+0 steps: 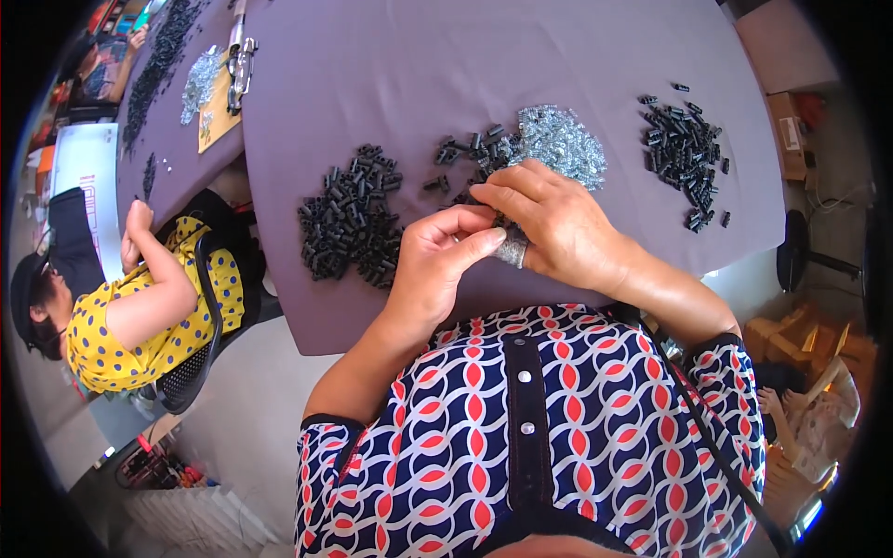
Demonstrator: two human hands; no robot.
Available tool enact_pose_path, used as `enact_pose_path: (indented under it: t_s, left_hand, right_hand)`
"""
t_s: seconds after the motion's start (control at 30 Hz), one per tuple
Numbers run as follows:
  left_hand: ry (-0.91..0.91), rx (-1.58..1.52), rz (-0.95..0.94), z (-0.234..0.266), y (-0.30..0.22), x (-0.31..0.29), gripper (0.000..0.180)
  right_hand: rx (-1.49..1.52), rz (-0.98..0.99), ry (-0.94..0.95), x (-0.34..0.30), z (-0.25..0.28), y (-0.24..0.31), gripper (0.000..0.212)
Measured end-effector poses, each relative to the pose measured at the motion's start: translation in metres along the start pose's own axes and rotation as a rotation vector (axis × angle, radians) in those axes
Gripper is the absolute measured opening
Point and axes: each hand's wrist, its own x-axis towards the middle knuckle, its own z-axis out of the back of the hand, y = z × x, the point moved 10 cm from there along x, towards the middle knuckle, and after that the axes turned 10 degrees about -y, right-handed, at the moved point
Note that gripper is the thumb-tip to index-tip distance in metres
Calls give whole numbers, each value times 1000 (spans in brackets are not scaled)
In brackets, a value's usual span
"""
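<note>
My left hand [433, 260] and my right hand [567, 228] meet at the table's near side. The left thumb and forefinger are pinched together. Over them curl the right fingers, closed. Between the fingertips a bit of something dark shows, mostly hidden. A grey wrap [511, 248] sits around a right-hand digit, seemingly the thumb. Just beyond the hands lie loose black cylindrical parts [482, 149], beside a heap of small shiny silvery pieces [561, 144]. Left of my left hand spreads a big pile of black parts [349, 216].
Another pile of black cylindrical parts [682, 153] is at the right on the purple-grey tablecloth [391, 74]. At left, a seated person in a yellow dotted top [153, 312] is by a second table. Cardboard boxes [789, 135] stand beyond the right edge.
</note>
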Motion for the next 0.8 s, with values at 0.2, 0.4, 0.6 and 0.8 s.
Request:
enact_pose_path:
  t_s: [0.2, 0.4, 0.6, 0.8]
  left_hand:
    - [64, 35, -9, -6, 4, -4, 14]
    - [82, 30, 136, -11, 9, -10, 19]
    - [121, -137, 163, -10, 16, -11, 20]
    - [164, -244, 215, -16, 13, -17, 20]
  right_hand:
    - [122, -55, 49, -8, -7, -6, 47]
    - [271, -114, -24, -8, 3, -4, 48]
    - [261, -90, -38, -13, -2, -2, 47]
    - [364, -100, -44, -15, -1, -2, 41]
